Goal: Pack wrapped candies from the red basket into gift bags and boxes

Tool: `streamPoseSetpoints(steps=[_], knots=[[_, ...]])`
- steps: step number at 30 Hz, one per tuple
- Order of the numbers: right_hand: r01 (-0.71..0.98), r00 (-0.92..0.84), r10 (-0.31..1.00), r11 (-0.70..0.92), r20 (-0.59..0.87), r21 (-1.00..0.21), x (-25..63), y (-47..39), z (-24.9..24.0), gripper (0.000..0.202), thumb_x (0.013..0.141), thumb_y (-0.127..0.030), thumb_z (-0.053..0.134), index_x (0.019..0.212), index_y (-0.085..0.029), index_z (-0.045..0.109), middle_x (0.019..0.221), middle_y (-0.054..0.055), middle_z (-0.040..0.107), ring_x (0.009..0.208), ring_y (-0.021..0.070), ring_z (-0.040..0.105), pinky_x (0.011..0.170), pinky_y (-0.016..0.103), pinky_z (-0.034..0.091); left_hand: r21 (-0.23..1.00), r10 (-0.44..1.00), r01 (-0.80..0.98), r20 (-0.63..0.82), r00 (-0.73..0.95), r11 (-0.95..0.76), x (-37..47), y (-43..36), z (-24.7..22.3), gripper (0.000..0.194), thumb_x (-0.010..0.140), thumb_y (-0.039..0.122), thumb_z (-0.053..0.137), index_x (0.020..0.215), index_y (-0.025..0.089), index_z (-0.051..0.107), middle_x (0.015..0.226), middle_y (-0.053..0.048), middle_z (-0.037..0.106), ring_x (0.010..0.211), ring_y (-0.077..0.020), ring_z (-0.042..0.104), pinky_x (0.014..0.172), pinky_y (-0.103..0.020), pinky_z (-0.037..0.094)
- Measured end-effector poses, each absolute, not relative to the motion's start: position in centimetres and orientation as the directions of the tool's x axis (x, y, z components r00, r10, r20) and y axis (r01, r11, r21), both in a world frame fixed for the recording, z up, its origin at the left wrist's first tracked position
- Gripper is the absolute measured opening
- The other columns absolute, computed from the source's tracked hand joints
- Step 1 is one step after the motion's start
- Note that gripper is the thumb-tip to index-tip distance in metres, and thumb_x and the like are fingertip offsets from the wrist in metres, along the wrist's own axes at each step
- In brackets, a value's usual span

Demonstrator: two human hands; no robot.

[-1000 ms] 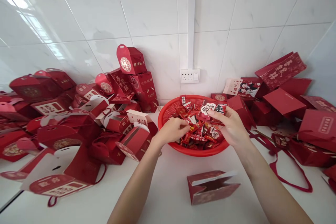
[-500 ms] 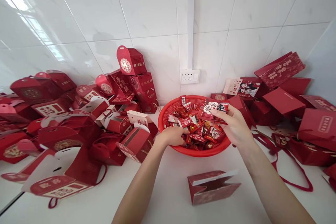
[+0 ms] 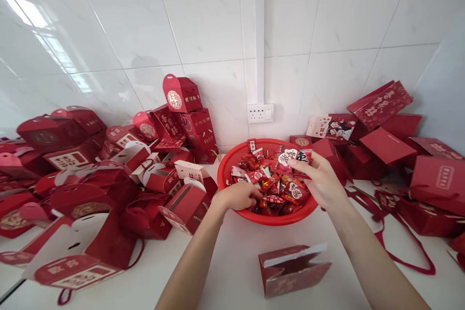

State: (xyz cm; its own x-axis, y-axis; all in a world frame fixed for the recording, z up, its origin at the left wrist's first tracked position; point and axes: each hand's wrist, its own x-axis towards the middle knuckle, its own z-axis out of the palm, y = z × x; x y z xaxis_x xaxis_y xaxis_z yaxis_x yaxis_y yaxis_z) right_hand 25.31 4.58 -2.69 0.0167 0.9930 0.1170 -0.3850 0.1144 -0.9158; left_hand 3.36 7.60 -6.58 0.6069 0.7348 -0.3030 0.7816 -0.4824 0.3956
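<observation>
A round red plastic basket (image 3: 225, 167) holds many small wrapped sweets (image 3: 271, 181), mostly red with some white. My right hand (image 3: 323, 181) is over the basket's right side, thumb and fingers closed on a larger red sweet packet (image 3: 288, 156) with a white printed patch. At the left side my left hand (image 3: 238, 196) reaches over the rim, its fingers curled down among the sweets. Whatever is between those fingertips is hidden. In front of the basket an open red paper gift box (image 3: 296, 271) lies on the white table, its mouth facing right.
Many red gift boxes are heaped on the left (image 3: 87, 232), with a stack of boxes (image 3: 196, 126) by the wall. More red boxes (image 3: 388, 147) and a loose red ribbon (image 3: 407, 259) lie on the right. A socket (image 3: 260, 113) is on the tiled wall behind.
The whole view has shifted a little. My left hand's fingers have curled more at the sweets. My right hand still holds the packet, slightly turned.
</observation>
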Motion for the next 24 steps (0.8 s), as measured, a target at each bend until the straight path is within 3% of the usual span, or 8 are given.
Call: streamPoseSetpoints(steps=[8, 13, 18, 24], knots=[[-0.353, 0.040, 0.988, 0.157, 0.152, -0.923, 25.7, 4.5, -2.4, 0.045, 0.048, -0.043, 0.099, 0.077, -0.021, 0.072, 0.076, 0.000, 0.074, 0.067, 0.0168, 0.066, 0.058, 0.028, 0.056, 0.490, 0.701, 0.665, -0.143, 0.699, -0.564, 3.7, 7.0, -6.1, 0.045, 0.088, 0.005, 0.051, 0.122, 0.023, 0.075, 0.136, -0.003, 0.069, 0.123, -0.0213, 0.065, 0.105, -0.026, 0.045], [-0.344, 0.031, 0.984, 0.178, 0.178, -0.922, 25.6, 4.3, -2.3, 0.041, 0.052, -0.041, 0.097, 0.078, -0.021, 0.073, 0.077, 0.001, 0.075, 0.068, 0.0178, 0.066, 0.060, 0.030, 0.057, 0.428, 0.679, 0.714, -0.265, 0.685, -0.553, 4.3, 6.8, -5.8, 0.041, 0.094, 0.013, 0.050, 0.126, 0.024, 0.073, 0.128, -0.004, 0.074, 0.114, -0.0214, 0.069, 0.099, -0.025, 0.049], [-0.357, 0.046, 0.983, 0.181, 0.177, -0.916, 25.6, 4.3, -2.2, 0.043, 0.049, -0.041, 0.098, 0.079, -0.022, 0.075, 0.083, 0.001, 0.078, 0.074, 0.0192, 0.070, 0.069, 0.033, 0.059, 0.394, 0.673, 0.753, -0.348, 0.653, -0.528, 4.7, 6.8, -5.3, 0.046, 0.093, 0.011, 0.048, 0.129, 0.025, 0.071, 0.132, -0.003, 0.072, 0.116, -0.0209, 0.068, 0.098, -0.024, 0.048], [-0.337, 0.042, 0.980, 0.197, 0.195, -0.921, 25.9, 4.5, -2.5, 0.041, 0.052, -0.041, 0.098, 0.080, -0.022, 0.075, 0.080, 0.000, 0.077, 0.071, 0.0176, 0.069, 0.068, 0.032, 0.058, 0.412, 0.677, 0.744, -0.327, 0.660, -0.526, 4.5, 7.1, -5.0, 0.042, 0.093, 0.013, 0.048, 0.127, 0.021, 0.073, 0.126, -0.005, 0.074, 0.110, -0.0210, 0.069, 0.095, -0.024, 0.049]])
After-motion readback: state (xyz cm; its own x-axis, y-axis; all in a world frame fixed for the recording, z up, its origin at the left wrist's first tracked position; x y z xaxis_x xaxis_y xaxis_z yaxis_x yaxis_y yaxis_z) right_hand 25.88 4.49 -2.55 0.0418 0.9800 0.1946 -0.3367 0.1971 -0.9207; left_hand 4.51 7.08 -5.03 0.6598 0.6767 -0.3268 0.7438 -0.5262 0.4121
